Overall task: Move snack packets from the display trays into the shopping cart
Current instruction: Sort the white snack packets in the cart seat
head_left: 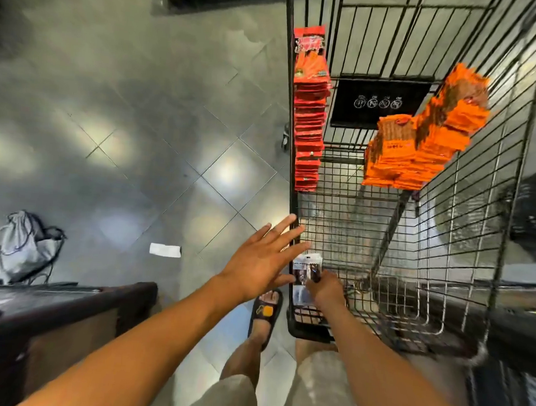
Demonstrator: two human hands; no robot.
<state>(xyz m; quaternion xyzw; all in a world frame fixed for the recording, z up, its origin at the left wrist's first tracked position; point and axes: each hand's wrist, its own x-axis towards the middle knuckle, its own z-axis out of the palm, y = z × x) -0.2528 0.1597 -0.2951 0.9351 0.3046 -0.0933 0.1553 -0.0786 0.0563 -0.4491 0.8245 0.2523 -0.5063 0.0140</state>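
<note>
Right hand (pixel 324 288) pinches a dark packet (pixel 306 268) low inside the cart (pixel 465 213), apparently placing it; left hand (pixel 257 261) hovers empty, fingers (pixel 282 231) spread straight. Next, release it clear of the red stack (pixel 309 127).

Shopping cart (pixel 477 213): black wire, square-grid pattern.
Red packets (pixel 309 127): were red throughout.
Orange packets (pixel 418 151): bright orange, carried brown ribbed print.
Panel (pixel 379 104): black, bore four white round icons.
Small packet (pixel 305 265): black and white.
Floor (pixel 140 118): glossy grey tiles, diagonal grid.
Sandal (pixel 265 311): black, orange patch.
Bag (pixel 22 252): grey.
Paper scrap (pixel 165 249): white.
Shorts (pixel 235 396): were beige.
</note>
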